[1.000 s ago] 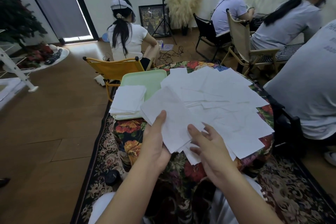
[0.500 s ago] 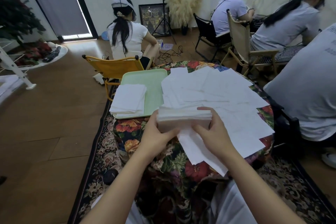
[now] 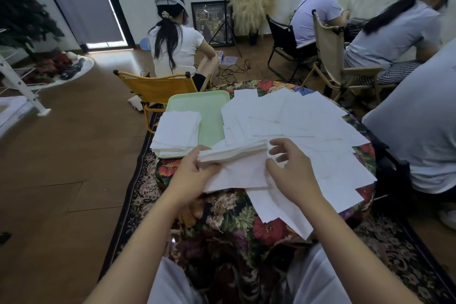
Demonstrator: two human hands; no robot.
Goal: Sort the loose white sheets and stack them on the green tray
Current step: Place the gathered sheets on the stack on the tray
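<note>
Left hand grips one end of a small bundle of white sheets, fingers curled round its near-left corner, and lifts it a little above the table. Its long side runs left to right, from this hand up toward the right hand. That hand sits just beside the bundle's other end, fingers spread and loosely bent, holding nothing; I cannot tell if a fingertip touches the paper. Under the bundle hangs a bigger limp sheet, which the left hand seems to hold too. The paper looks thin, soft and floppy, so it should bend and slide easily. The green tray lies up and to the left of the bundle, on the left hand's side, so that hand is the nearer one for setting the bundle down. It is smooth, pale green, a rectangle with round corners and a low rim. A neat stacked pile already sits on its left part and hangs a bit over the tray's near edge; bare green shows beside it. To the right, many loose sheets lie fanned out and overlapping, flat squares and rectangles, some slipping over the near edge. Much sorting looks left to do. All this rests on a flowery tablecloth, dark and busy with red blooms.
</note>
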